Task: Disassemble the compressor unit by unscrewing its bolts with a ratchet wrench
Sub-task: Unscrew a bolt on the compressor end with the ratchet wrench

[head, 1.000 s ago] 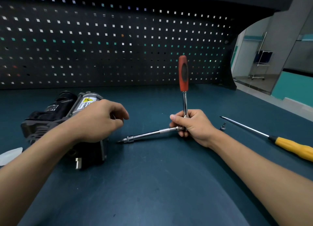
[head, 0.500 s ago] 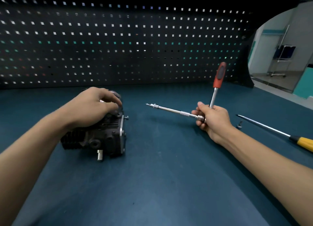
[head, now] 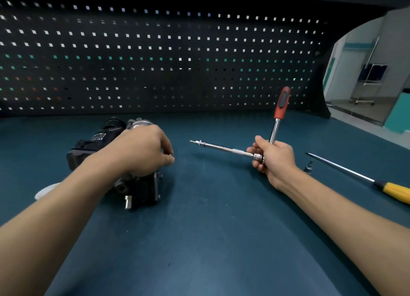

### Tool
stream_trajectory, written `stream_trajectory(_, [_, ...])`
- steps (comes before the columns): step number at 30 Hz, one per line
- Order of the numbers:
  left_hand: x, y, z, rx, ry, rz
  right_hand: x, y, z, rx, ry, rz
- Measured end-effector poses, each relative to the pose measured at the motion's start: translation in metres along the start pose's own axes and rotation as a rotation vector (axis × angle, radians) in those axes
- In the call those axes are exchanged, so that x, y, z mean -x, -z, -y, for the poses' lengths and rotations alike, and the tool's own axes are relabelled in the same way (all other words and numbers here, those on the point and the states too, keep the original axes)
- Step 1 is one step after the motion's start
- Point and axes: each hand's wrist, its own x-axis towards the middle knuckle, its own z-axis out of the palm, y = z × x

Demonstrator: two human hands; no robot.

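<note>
Blue bench point(head: 210, 240): compressor point(head: 142, 191), screwdriver point(head: 357, 174), small socket point(head: 309, 166)

Open mat point(head: 210, 218) centre, compressor point(head: 99, 140) left; screwdriver point(head: 346, 172) (right) obstructs

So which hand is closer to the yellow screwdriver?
Right. The right hand, gripping the ratchet wrench, is just left of the yellow screwdriver; the left hand holds the compressor, farther left.

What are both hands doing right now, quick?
Left hand: fingers curled over the compressor unit, holding it.
Right hand: gripping the ratchet wrench near its head.
</note>
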Motion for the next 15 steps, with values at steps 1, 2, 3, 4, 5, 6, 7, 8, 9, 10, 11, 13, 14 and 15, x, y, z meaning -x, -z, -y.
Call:
stream_trajectory(1, [-0.001,-0.001,-0.003,-0.005,-0.017,0.012,0.0,0.0,0.0,-0.001,-0.002,0.0])
stream_trajectory(2, [-0.002,-0.002,-0.007,-0.01,-0.031,0.023,0.0,-0.001,0.0,-0.002,-0.002,-0.001])
stream_trajectory(3, [-0.004,-0.004,-0.011,-0.006,-0.048,0.037,0.0,-0.001,0.001,-0.006,-0.002,-0.002])
stream_trajectory(4, [-0.008,-0.005,-0.016,0.011,-0.067,0.053,0.0,-0.002,0.001,-0.013,0.0,-0.004])
stream_trajectory(5, [-0.014,-0.006,-0.022,0.034,-0.087,0.07,-0.001,-0.001,0.0,-0.023,0.001,-0.008])
stream_trajectory(6, [-0.021,-0.007,-0.029,0.053,-0.11,0.089,-0.002,-0.001,0.0,-0.036,0.001,-0.015])
stream_trajectory(7, [-0.03,-0.009,-0.035,0.055,-0.135,0.111,-0.002,-0.001,0.0,-0.051,0.002,-0.022])
stream_trajectory(8, [-0.04,-0.011,-0.042,0.04,-0.161,0.137,-0.002,-0.001,0.001,-0.066,0.002,-0.028])
stream_trajectory(9, [-0.05,-0.014,-0.048,0.013,-0.185,0.172,-0.002,-0.001,0.001,-0.079,-0.001,-0.034])
stream_trajectory(10, [-0.059,-0.018,-0.053,-0.031,-0.208,0.22,-0.002,-0.001,0.002,-0.093,-0.005,-0.041])
stream_trajectory(11, [-0.068,-0.022,-0.058,-0.088,-0.231,0.282,-0.003,-0.001,0.001,-0.108,-0.009,-0.048])
stream_trajectory(13, [-0.083,-0.03,-0.065,-0.192,-0.26,0.4,-0.005,-0.001,0.001,-0.135,-0.018,-0.058])
stream_trajectory(14, [-0.09,-0.033,-0.067,-0.216,-0.263,0.427,-0.006,-0.001,0.001,-0.14,-0.022,-0.06])
stream_trajectory(15, [-0.095,-0.034,-0.068,-0.232,-0.261,0.427,-0.007,0.0,0.001,-0.138,-0.025,-0.061])
